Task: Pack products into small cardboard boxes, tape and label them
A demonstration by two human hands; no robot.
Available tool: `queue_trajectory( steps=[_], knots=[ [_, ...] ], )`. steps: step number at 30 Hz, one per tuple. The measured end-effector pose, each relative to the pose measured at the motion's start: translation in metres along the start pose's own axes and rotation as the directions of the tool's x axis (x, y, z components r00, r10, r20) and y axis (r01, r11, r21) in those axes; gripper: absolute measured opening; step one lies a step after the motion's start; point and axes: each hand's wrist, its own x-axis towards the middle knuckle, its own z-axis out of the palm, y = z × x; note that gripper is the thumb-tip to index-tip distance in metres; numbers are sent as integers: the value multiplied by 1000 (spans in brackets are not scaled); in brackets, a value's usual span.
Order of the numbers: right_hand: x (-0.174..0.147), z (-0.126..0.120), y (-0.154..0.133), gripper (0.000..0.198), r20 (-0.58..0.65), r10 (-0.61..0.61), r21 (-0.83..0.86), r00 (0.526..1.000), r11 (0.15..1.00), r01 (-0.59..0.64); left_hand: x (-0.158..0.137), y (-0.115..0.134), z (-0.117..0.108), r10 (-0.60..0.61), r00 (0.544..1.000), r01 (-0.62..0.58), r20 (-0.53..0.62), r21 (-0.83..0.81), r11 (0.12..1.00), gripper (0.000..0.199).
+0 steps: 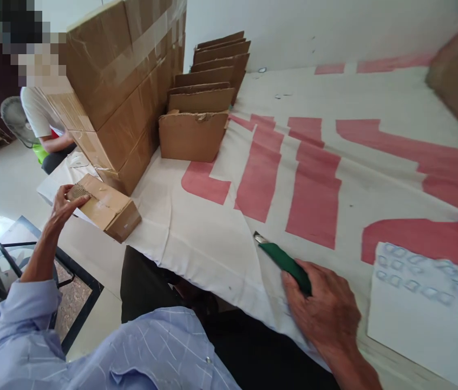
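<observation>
Toward five o'clock, the right hand (326, 307) is gripping a green cutter (286, 261), fingers wrapping its handle, metal tip pointing to ten. At four, a white sheet (419, 319) is lying on the red-marked cloth (204, 233). At nine, the left hand (63, 206) is clasping one end of a small carton (105, 207), thumb resting on top. Farther, taped boxes (119, 81) are standing stacked at ten, cardboard pieces (194, 136) are lining up at eleven, and a person (41, 111) is showing beyond the stack.

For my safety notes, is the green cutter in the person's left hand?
No, the right hand holds the cutter, while the left hand is on a small box.
</observation>
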Motion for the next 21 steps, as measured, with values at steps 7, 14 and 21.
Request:
queue_trajectory(
  steps=[7,14,21],
  knots=[
    [5,-2,-3,35,15,68,75,998,995,-69,-48,59,26,55,996,-56,71,14,998,75],
    [39,-28,-76,60,-26,-22,498,999,867,32,-86,84,48,262,906,-211,331,-183,960,94],
    [63,-44,-131,99,166,-276,665,947,740,99,-81,75,88,423,641,-110,641,-468,877,110]
  ],
)
